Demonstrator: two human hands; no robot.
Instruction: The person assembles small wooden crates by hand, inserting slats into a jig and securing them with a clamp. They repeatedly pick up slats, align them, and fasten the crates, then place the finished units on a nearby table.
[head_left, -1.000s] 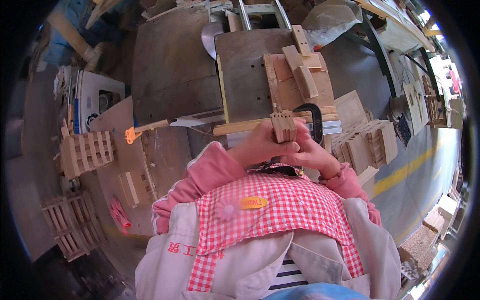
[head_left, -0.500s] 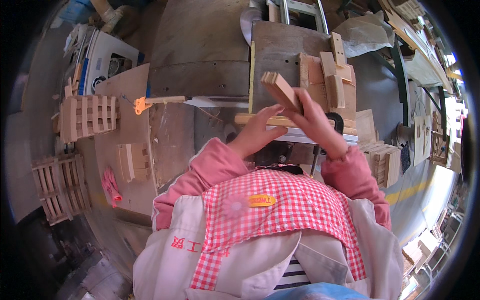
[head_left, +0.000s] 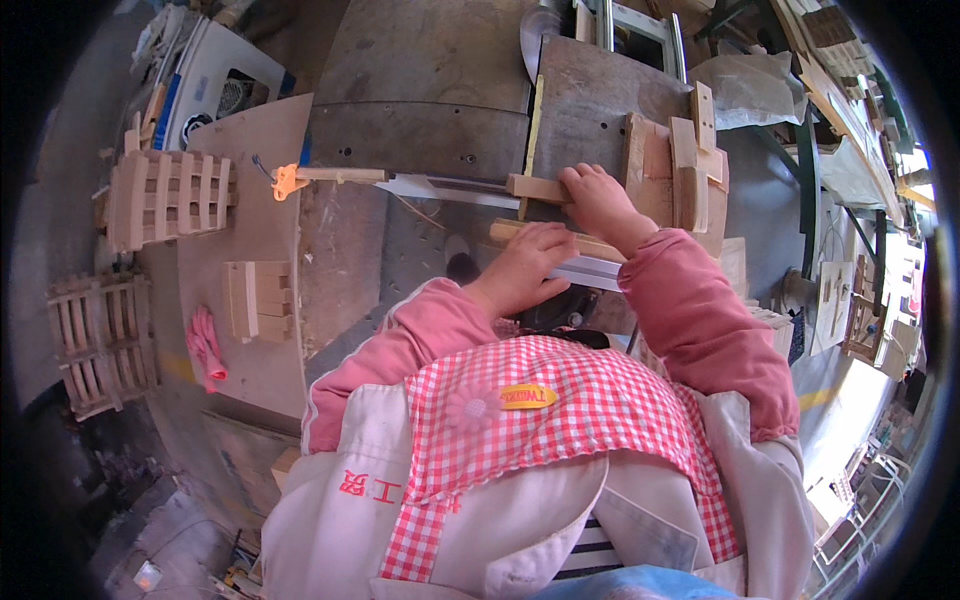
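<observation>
Leftmost, two slatted wooden crates (head_left: pixel 165 198) sit on a board, with a pink glove (head_left: pixel 205 345) below and a small stack of wooden blocks (head_left: pixel 258 298) beside it. Centrally, the left hand (head_left: pixel 525 265) lies flat, fingers spread, on a long wooden strip (head_left: pixel 560 240) on the bench (head_left: pixel 420 110). The right hand (head_left: pixel 598 200) presses a short wooden block (head_left: pixel 537 187) against a wooden jig (head_left: pixel 680 170). Half a second ago both hands held a block raised; it is now down, judged positioned for working.
</observation>
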